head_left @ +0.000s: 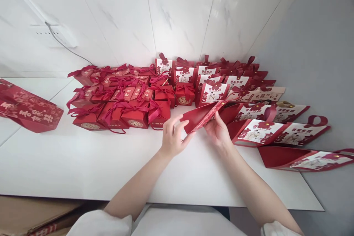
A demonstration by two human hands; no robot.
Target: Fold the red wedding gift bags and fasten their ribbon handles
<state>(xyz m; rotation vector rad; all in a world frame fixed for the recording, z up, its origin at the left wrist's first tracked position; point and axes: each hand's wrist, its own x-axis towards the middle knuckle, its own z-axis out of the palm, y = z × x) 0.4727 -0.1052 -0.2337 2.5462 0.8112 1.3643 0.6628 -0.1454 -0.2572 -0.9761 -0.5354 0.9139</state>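
Observation:
A red paper gift bag [207,117] is tilted above the white table, seen nearly edge-on. My right hand [217,129] grips its right side, thumb on the near face and fingers behind. On the left, my left hand [174,134] has its fingers apart and curved beside the bag's lower left edge; whether a fingertip touches it I cannot tell. Past the hands stand small red gift boxes tied with ribbon [135,117]. To the right are rows of red gift bags with white printed fronts [261,131] and ribbon handles.
A larger red printed bag [35,112] lies at the table's left. The white table [91,166] meets a marbled wall [118,11] with a socket [55,36] and cable. Below the front edge is a cardboard box [30,212]. One bag [318,160] overhangs the right edge.

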